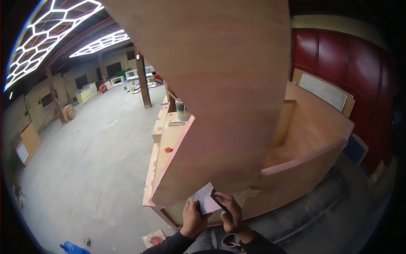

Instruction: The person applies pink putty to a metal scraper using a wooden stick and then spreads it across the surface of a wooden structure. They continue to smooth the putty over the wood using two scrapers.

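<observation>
Low in the head view, my left hand (194, 219) grips a thin, flat sheet (207, 202), grey at its left and pale pink at its right. My right hand (231, 211) closes around the sheet's right side, where a dark brown edge shows by the fingers. Just beyond both hands rises a tall plywood panel (228, 106) of a large wooden cabinet, with pinkish smears over its surface. A pink strip (175, 154) runs down the panel's left slanted edge.
A bucket (182, 111) stands on the cabinet's red-spotted ledge (163, 158). On the floor lie a red-stained board (154, 239) and a blue bottle (74, 248). Red panelled doors (338, 55) line the right. Far off, a person in red (157, 78) crouches near a post (143, 80).
</observation>
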`<action>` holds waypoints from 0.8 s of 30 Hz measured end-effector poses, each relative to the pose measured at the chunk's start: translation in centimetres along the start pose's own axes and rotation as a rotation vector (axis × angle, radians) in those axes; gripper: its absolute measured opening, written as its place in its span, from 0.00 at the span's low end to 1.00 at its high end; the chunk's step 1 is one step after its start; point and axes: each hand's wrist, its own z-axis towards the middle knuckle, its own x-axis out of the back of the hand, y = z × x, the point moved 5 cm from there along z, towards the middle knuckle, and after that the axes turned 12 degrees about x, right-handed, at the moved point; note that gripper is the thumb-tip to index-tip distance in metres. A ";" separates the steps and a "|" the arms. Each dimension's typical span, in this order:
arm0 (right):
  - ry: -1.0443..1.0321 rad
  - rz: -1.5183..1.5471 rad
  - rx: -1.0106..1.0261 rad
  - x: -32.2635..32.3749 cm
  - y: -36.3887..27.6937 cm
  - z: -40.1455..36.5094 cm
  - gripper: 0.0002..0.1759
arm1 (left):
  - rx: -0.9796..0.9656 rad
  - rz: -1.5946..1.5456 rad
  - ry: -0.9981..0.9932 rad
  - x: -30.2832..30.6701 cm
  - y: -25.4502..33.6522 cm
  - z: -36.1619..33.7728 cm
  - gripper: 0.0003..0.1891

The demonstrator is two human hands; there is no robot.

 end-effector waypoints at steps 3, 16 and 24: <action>-0.039 -0.060 -0.012 -0.1 -0.1 -0.6 0.24 | -0.055 -0.028 0.013 0.9 0.1 -0.1 0.16; -0.249 -0.228 -0.182 0.6 1.9 -2.8 0.21 | -0.977 0.950 0.323 -0.2 7.8 -4.8 0.16; -0.525 -0.412 0.191 1.5 -4.1 9.9 0.23 | -0.931 0.504 0.199 1.8 10.6 -4.3 0.12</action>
